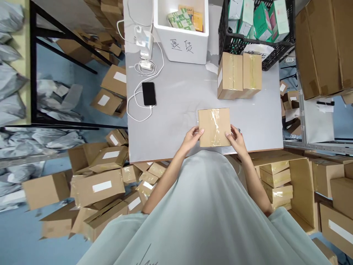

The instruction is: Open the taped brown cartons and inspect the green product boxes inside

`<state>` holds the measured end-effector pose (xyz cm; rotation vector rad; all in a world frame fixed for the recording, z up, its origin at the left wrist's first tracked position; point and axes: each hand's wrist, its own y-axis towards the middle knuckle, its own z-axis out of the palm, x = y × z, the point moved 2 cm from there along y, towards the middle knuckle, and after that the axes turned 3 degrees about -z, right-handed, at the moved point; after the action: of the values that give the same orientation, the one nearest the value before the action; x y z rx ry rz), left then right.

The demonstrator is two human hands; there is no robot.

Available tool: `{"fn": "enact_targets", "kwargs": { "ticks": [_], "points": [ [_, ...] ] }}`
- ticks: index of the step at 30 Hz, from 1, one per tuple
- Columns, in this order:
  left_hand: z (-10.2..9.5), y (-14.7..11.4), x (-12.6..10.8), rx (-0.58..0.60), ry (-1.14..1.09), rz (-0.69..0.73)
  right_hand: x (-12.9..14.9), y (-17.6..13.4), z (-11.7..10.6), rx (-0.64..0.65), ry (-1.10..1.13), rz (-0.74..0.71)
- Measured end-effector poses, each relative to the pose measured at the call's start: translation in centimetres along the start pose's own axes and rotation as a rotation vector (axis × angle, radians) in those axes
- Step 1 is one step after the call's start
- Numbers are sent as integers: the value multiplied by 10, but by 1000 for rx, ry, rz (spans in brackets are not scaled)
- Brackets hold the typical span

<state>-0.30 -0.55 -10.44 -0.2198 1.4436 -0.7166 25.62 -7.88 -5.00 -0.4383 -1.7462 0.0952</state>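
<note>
A small cardboard box (214,127), with shiny clear tape down its middle, is between the person's two hands at the near edge of the grey table (176,99); I cannot tell whether it rests on the surface or is lifted slightly. The left hand (191,137) grips its left side, thumb on the face turned up to the camera. The right hand (236,139) grips the opposite side the same way.

Beyond it, toward the right, two taped boxes (231,76) stand side by side, touching. Just behind them is a black crate (269,64) of green and white cartons (261,22). A white bin (187,48) with handwriting on its front stands at the far side, packets inside.

On the left of the table lies a black phone (149,94) with a white cable (139,120) plugged in, near a power strip (147,46).

Below the table, many cardboard boxes (99,184) are heaped at left; at right, a large open carton (303,191) holds smaller taped boxes (277,180).
</note>
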Motion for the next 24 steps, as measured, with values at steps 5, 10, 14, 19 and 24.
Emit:
{"fn": "enact_targets", "kwargs": {
  "ticks": [5, 10, 14, 19, 24],
  "points": [
    [15, 6, -1, -40, 29, 61, 21, 6, 0, -113, -203, 44],
    [31, 13, -5, -42, 98, 99, 27, 22, 2, -271, -411, 103],
    [43, 18, -3, -48, 125, 111, 18, 29, -5, -271, -416, 138],
    [47, 21, 1, -23, 156, 135, 14, 28, -12, -253, -413, 158],
    [37, 19, -3, -6, 145, 142, 17, 27, -1, -261, -382, 106]
  ]
}}
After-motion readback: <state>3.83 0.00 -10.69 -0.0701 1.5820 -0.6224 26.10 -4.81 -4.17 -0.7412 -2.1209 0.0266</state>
